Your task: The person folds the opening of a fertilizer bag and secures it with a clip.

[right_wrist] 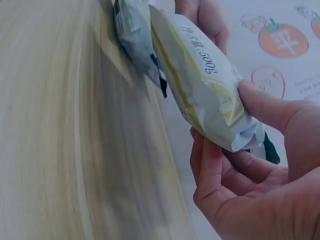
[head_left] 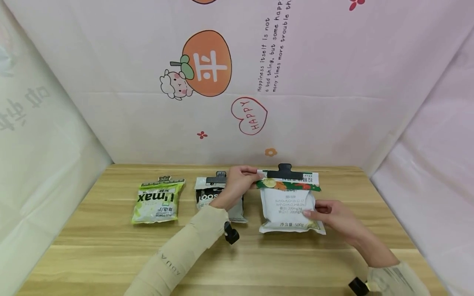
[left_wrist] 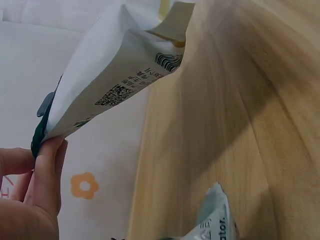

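Observation:
A white bag (head_left: 286,207) marked 500g is held up by both hands over the right half of the table. Its top is folded into a green and white band, with a black clip (head_left: 284,172) across it. My left hand (head_left: 240,183) pinches the left end of the folded top between thumb and fingers. Lower down, my right hand (head_left: 333,216) grips the right side, thumb on the front and fingers behind, as the right wrist view shows. In the left wrist view the bag (left_wrist: 115,70) tilts above the wood, its printed side edge showing.
Left of the white bag lies a black and grey bag (head_left: 237,209) with a black clip, partly hidden behind my left hand. A green Umax bag (head_left: 157,203), clipped at its top, lies farther left. A printed cloth (head_left: 314,123) hangs behind the wooden table (head_left: 111,255).

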### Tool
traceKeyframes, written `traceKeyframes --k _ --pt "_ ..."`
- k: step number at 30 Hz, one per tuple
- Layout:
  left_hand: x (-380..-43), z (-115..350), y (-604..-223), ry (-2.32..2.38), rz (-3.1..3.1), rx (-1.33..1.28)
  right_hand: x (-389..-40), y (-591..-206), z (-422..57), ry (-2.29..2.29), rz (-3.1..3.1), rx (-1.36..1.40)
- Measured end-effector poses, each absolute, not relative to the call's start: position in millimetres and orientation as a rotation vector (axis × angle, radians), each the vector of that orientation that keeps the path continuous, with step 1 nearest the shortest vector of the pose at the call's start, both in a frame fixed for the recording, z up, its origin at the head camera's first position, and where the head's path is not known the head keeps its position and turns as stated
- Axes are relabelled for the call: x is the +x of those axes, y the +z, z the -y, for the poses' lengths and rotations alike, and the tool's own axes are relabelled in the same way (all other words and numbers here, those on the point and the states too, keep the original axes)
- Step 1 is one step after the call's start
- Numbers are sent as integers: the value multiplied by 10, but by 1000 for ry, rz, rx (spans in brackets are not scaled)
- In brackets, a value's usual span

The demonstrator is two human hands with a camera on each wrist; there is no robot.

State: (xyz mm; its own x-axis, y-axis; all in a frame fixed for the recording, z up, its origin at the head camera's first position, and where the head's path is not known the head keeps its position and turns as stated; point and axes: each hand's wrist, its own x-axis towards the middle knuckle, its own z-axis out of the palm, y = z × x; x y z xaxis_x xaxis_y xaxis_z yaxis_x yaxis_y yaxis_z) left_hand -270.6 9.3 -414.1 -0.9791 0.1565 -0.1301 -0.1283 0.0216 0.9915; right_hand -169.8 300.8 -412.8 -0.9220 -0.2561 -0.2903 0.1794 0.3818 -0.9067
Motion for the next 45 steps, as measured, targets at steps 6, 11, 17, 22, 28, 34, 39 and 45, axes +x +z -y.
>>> traceKeyframes --k 6,11,17,22,28,34,39,45 --pt "-2875 -311 -4271 2053 -2118 -8 -1826 -4256 -3132 -1579 -2216 7" --pt "-2981 -478 -4411 2032 -2160 -62 -1907 -4363 -3200 -1550 -2244 117" --pt "-3036 -628 -4526 2034 -2168 -142 -1967 -4469 -3273 -1532 -2226 167" --pt "-3072 -706 -4558 2026 -2186 -152 -2001 -4495 -3337 -1565 -2199 147" --pt "-3096 -728 -4611 2004 -2177 -197 -2038 -4487 -3379 -1650 -2108 130" --pt "-3116 -738 -4680 1981 -2185 -206 -2057 -4484 -3381 -1646 -2125 134" --pt "-3132 -738 -4707 1975 -2166 -191 -2056 -4484 -3378 -1579 -2187 169" --pt "-3115 -720 -4696 1923 -2167 -188 -2054 -4478 -3378 -1525 -2221 197"
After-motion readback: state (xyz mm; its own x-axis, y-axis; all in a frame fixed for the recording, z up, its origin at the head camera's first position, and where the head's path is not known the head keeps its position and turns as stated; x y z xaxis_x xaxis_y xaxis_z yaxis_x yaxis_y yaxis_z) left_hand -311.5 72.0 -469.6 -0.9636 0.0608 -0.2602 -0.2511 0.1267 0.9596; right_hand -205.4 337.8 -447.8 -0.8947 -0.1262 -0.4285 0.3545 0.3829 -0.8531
